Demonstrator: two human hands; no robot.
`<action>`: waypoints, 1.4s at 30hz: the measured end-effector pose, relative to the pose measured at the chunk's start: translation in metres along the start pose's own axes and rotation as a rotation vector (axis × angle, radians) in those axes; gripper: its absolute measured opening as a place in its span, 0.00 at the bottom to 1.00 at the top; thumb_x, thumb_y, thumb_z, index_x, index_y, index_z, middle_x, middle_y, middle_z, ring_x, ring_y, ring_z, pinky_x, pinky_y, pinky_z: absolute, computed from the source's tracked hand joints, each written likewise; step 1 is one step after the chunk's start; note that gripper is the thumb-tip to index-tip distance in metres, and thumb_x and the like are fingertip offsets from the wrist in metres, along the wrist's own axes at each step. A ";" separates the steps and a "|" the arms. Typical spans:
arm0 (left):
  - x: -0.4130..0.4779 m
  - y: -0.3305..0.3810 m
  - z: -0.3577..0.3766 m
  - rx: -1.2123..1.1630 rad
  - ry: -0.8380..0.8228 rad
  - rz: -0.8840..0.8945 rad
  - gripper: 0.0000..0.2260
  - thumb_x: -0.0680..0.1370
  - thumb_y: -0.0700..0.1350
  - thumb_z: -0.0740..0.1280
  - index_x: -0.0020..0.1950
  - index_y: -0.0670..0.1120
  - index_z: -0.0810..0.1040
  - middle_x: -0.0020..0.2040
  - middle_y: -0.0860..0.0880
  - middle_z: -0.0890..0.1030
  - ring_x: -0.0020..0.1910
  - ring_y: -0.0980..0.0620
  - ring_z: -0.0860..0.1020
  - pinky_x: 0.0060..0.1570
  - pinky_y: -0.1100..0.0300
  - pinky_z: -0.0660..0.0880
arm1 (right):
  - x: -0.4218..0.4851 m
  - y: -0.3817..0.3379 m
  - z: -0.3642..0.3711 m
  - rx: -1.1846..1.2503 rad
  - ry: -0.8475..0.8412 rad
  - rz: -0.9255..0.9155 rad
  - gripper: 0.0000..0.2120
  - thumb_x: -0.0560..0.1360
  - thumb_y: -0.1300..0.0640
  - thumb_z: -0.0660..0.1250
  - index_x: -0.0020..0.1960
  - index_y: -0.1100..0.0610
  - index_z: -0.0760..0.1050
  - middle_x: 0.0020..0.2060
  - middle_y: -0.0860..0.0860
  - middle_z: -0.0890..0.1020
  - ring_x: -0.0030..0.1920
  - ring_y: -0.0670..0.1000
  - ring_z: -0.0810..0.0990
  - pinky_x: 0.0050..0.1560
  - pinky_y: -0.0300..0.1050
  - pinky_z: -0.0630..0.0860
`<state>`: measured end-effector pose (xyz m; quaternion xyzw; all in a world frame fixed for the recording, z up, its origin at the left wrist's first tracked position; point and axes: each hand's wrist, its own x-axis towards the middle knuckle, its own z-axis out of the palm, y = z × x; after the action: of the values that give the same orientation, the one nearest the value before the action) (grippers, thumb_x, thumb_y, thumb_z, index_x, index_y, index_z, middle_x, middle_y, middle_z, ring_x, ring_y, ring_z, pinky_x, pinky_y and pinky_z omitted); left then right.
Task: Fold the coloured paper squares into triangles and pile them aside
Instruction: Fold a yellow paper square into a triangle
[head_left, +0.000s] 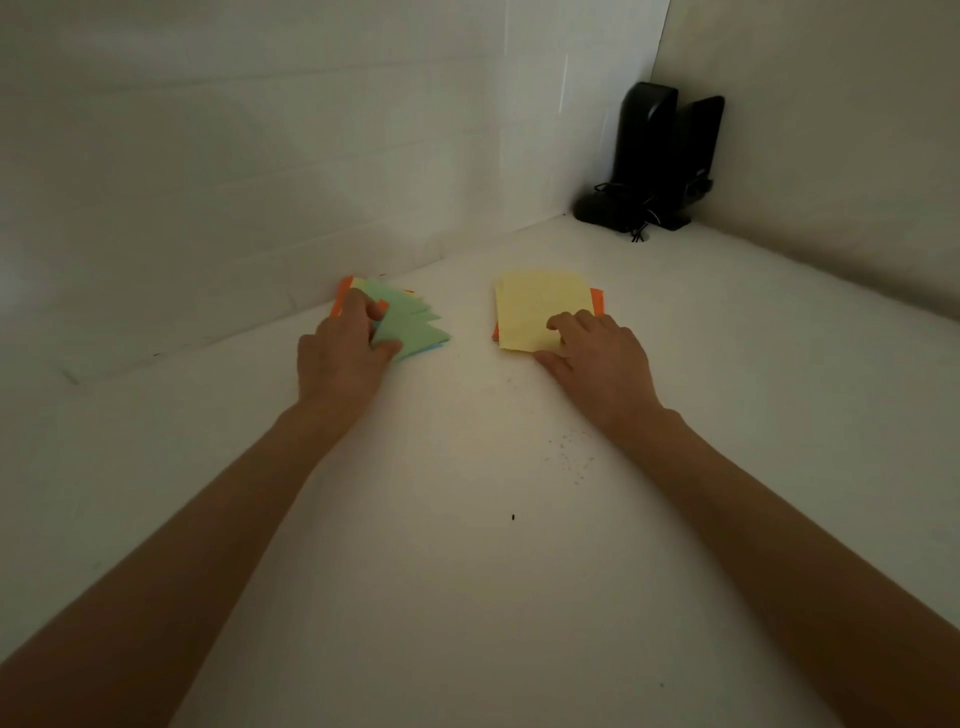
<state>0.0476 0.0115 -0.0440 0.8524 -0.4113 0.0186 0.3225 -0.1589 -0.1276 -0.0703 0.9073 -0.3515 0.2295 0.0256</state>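
Note:
A fanned pile of folded triangles (410, 325), green on top with orange and blue beneath, lies at the left by the wall. My left hand (343, 353) holds the top green triangle, thumb under its near edge and fingers on top. To the right sits a stack of unfolded squares (535, 306), yellow on top with orange edges showing below. My right hand (597, 353) rests on the stack's near right corner, fingertips curled onto the yellow sheet and thumb at its near edge.
The white table (467, 519) meets a white wall on the left and another on the right. Two black speakers with cables (660, 161) stand in the far corner. Small dark specks dot the table between my arms.

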 end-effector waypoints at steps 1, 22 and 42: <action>0.002 -0.003 0.002 0.100 -0.016 0.001 0.15 0.75 0.47 0.69 0.58 0.46 0.70 0.52 0.45 0.78 0.56 0.42 0.75 0.52 0.51 0.66 | 0.000 0.001 0.001 -0.005 0.001 -0.009 0.16 0.78 0.49 0.62 0.62 0.57 0.75 0.51 0.56 0.78 0.51 0.59 0.75 0.49 0.52 0.70; -0.050 0.040 0.005 -0.863 -0.270 -0.136 0.17 0.80 0.56 0.57 0.45 0.45 0.77 0.38 0.47 0.82 0.34 0.52 0.81 0.34 0.62 0.74 | -0.045 -0.012 -0.029 -0.108 0.477 -0.603 0.04 0.72 0.64 0.70 0.46 0.62 0.82 0.40 0.56 0.83 0.35 0.55 0.80 0.36 0.47 0.74; -0.067 0.047 0.009 -1.421 -0.569 -0.258 0.10 0.71 0.31 0.62 0.48 0.42 0.77 0.37 0.49 0.82 0.36 0.54 0.81 0.35 0.59 0.80 | -0.058 -0.016 -0.043 0.977 -0.005 0.161 0.11 0.78 0.60 0.63 0.37 0.52 0.74 0.50 0.45 0.78 0.47 0.40 0.75 0.45 0.28 0.68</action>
<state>-0.0316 0.0312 -0.0460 0.4540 -0.2891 -0.5068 0.6734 -0.2031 -0.0703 -0.0549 0.7838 -0.2721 0.3663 -0.4213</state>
